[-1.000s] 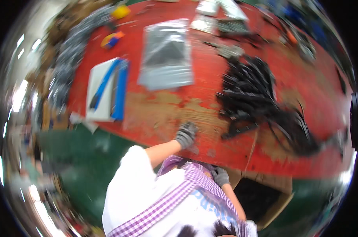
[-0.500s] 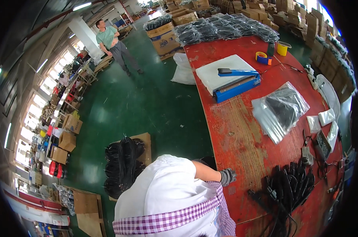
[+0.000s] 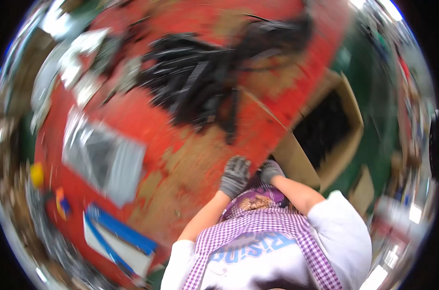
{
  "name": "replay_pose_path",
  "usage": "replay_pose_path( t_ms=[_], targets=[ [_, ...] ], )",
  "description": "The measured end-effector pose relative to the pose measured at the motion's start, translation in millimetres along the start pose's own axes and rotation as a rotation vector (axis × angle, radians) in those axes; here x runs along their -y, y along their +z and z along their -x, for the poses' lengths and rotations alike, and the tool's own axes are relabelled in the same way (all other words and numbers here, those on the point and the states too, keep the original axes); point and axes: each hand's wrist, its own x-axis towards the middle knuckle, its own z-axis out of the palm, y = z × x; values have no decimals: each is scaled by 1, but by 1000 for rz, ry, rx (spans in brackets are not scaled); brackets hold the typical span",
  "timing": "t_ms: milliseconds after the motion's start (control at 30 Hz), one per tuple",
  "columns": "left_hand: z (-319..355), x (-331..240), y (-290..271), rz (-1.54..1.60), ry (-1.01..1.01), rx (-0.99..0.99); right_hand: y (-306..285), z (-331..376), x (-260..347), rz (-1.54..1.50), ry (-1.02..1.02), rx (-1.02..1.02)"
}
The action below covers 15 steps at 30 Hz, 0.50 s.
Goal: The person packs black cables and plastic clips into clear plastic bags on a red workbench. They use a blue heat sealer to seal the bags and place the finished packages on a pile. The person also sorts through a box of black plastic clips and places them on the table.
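Observation:
My left hand (image 3: 236, 175), in a grey knit glove, lies on the red table (image 3: 180, 186) close to its edge. Its fingers stretch forward over the worn top, with nothing visible in them. Just off that edge is my right hand (image 3: 271, 172), gloved too, beside the near flap of an open cardboard box (image 3: 297, 157). Its fingers are blurred and partly hidden. Ahead of my left hand lies a spread bundle of black cables (image 3: 190, 79), smeared by motion. A second dark heap (image 3: 277, 41) sits beyond it.
Dark items (image 3: 326, 128) fill the box on the right. A stack of clear plastic bags (image 3: 103, 159) lies on the table to the left. Nearer stands a blue bag sealer (image 3: 120, 232), with rolls of tape (image 3: 62, 203) beside it. Green floor (image 3: 376, 113) shows past the box.
My view has swung round sharply, bringing the cables ahead and the sealer to the lower left. Both gloved hands and the open box now show; earlier only one hand did, at the table edge.

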Motion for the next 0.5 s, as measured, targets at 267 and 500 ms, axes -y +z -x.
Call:
replay_pose_path(
  t_ms=[267,500],
  targets=[
    [-62,-38,53,96,147,98,79,-30,39,-300,13,-106],
    [-83,-40,82,-207,51,212,108,-83,24,-554,71,1]
  ],
)
